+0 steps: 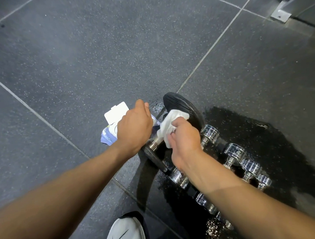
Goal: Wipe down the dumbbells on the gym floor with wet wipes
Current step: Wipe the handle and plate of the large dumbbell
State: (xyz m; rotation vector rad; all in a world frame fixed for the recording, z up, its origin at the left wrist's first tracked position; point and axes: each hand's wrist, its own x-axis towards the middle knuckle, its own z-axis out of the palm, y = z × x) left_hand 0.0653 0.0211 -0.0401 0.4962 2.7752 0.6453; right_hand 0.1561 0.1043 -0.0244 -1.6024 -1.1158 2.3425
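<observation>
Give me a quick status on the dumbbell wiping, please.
Right hand grips wet wipe against black dumbbell, far plate. Left hand over its bar, fingers hidden. Wipes pack behind left hand, chrome dumbbells alongside; nothing blocking.

The wipes pack (112,123) lies left of the dumbbell (182,109).

- Floor (89,58) of dark speckled rubber tiles with thin pale seams.
- Wet wipes pack (110,132) near the middle, white lid (116,112) flipped open toward the far edge.
- Black-plated dumbbell (185,105) just beside the pack, on the right, tilted.
- Row of small chrome dumbbells (232,150) side by side toward the near right edge, on a dark wet patch (271,147).
- White shoe (124,238) at the near edge.
- Metal bracket (281,14) in the far right corner.
</observation>
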